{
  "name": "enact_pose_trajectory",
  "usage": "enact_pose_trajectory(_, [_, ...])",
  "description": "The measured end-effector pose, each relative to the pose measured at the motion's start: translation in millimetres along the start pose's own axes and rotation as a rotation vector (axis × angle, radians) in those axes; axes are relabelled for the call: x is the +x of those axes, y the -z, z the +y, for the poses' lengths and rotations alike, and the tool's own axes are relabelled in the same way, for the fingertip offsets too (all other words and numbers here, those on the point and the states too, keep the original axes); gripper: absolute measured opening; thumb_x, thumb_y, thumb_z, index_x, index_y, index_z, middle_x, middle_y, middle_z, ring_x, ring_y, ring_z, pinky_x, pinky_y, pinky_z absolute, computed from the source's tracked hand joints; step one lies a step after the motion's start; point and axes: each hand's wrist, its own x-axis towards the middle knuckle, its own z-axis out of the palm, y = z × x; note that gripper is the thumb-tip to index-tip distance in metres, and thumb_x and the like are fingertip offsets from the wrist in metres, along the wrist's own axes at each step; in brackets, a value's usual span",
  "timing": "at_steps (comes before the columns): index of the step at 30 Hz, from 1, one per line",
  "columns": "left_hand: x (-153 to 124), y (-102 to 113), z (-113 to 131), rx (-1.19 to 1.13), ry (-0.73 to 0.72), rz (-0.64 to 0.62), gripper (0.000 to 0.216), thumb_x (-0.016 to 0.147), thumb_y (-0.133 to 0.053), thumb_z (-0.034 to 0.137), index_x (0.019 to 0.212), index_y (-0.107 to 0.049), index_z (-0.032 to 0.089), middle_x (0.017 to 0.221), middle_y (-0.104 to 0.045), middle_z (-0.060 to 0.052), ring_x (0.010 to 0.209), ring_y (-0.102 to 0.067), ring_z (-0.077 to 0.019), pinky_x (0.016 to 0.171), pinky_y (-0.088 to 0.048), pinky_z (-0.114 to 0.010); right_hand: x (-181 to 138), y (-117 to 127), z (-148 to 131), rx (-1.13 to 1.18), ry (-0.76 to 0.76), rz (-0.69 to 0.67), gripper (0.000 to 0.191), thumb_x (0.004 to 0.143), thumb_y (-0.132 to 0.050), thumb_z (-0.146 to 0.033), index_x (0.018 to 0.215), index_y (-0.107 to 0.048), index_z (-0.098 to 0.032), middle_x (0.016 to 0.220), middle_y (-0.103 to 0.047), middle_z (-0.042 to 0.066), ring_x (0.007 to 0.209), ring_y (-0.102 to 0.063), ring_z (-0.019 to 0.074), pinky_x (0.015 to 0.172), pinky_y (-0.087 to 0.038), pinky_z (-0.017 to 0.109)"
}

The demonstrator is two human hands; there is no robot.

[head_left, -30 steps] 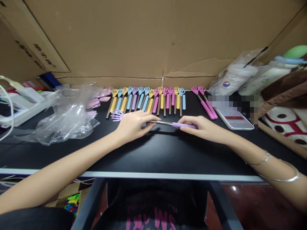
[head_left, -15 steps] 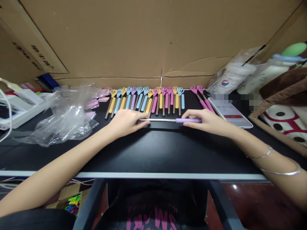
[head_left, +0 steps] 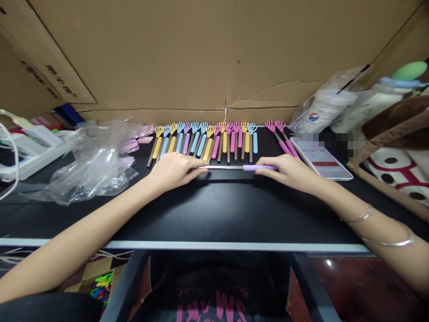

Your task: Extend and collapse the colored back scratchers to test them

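I'm gripping a purple back scratcher (head_left: 241,167) sideways, left hand (head_left: 174,171) covering its claw end, right hand (head_left: 288,172) pinching its handle, black table (head_left: 214,214) lying beneath.

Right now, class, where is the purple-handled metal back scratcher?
The purple-handled metal back scratcher lies crosswise at the head view's centre, its ends held by the left hand and right hand, just in front of the row of pastel back scratchers.

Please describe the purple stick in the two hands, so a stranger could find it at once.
On the black table, before the row of coloured back scratchers, the left hand and right hand hold one purple back scratcher. It alone lies crosswise, its metal rod pulled out long.
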Motion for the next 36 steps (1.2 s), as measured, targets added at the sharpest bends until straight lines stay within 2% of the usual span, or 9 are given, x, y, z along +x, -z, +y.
enact_pose_trajectory(6, [-0.5, 6.4, 2.6, 0.087, -0.048, 0.133, 0.042, 0.096, -0.038, 0.048, 0.093, -0.073, 0.025, 0.073, -0.072, -0.002, 0.063, -0.065, -0.0146, 0.046, -0.026, -0.024, 1.1, 0.8, 0.2, 0.155, 0.021, -0.043, 0.049, 0.09, -0.038, -0.059, 0.086, -0.066, -0.019, 0.069, -0.061, 0.001, 0.062, -0.052, 0.0133, 0.059, -0.033, 0.025])
enact_pose_trajectory(10, [-0.3, 8.9, 4.7, 0.124, -0.08, 0.155, 0.041, 0.096, -0.039, 0.047, 0.09, -0.073, 0.025, 0.067, -0.069, -0.001, 0.061, -0.063, -0.014, 0.046, -0.024, -0.025, 1.4, 1.5, -4.0, 0.223, 0.022, -0.1, 0.05, 0.091, -0.036, -0.058, 0.083, -0.065, -0.018, 0.068, -0.057, 0.001, 0.062, -0.049, 0.0128, 0.061, -0.035, 0.025])
enact_pose_trajectory(16, [-1.3, 3.5, 5.0, 0.125, -0.119, 0.165, 0.039, 0.097, -0.039, 0.043, 0.089, -0.071, 0.022, 0.069, -0.07, -0.001, 0.062, -0.064, -0.0136, 0.047, -0.028, -0.024, 1.2, 0.0, -6.4, 0.231, 0.013, -0.114, 0.051, 0.09, -0.036, -0.06, 0.079, -0.063, -0.018, 0.071, -0.061, 0.002, 0.063, -0.052, 0.0135, 0.063, -0.036, 0.025])
enact_pose_trajectory(21, [-2.4, -3.4, 8.1, 0.043, -0.079, 0.129, 0.031, 0.095, -0.045, 0.041, 0.096, -0.071, 0.024, 0.081, -0.074, -0.001, 0.067, -0.068, -0.0146, 0.048, -0.034, -0.022, 0.3, -1.3, -3.2, 0.145, 0.018, -0.084, 0.047, 0.09, -0.038, -0.058, 0.08, -0.063, -0.019, 0.07, -0.063, 0.002, 0.06, -0.053, 0.0132, 0.06, -0.035, 0.025])
enact_pose_trajectory(30, [-2.8, -3.5, 15.0, -0.104, 0.061, 0.068, 0.025, 0.087, -0.053, 0.04, 0.092, -0.074, 0.026, 0.074, -0.074, 0.001, 0.062, -0.067, -0.0148, 0.048, -0.037, -0.021, -1.3, -4.5, -3.7, -0.048, 0.027, 0.024, 0.044, 0.09, -0.038, -0.057, 0.083, -0.064, -0.022, 0.065, -0.062, 0.002, 0.056, -0.052, 0.0136, 0.056, -0.031, 0.025])
enact_pose_trajectory(36, [-1.8, -4.6, 13.9, -0.266, 0.085, -0.016, 0.029, 0.091, -0.05, 0.042, 0.098, -0.073, 0.027, 0.085, -0.075, 0.001, 0.072, -0.069, -0.0164, 0.054, -0.039, -0.021, -3.6, -2.6, -6.7, -0.161, 0.051, 0.117, 0.043, 0.09, -0.039, -0.056, 0.084, -0.064, -0.022, 0.064, -0.063, 0.002, 0.055, -0.053, 0.0138, 0.055, -0.031, 0.025])
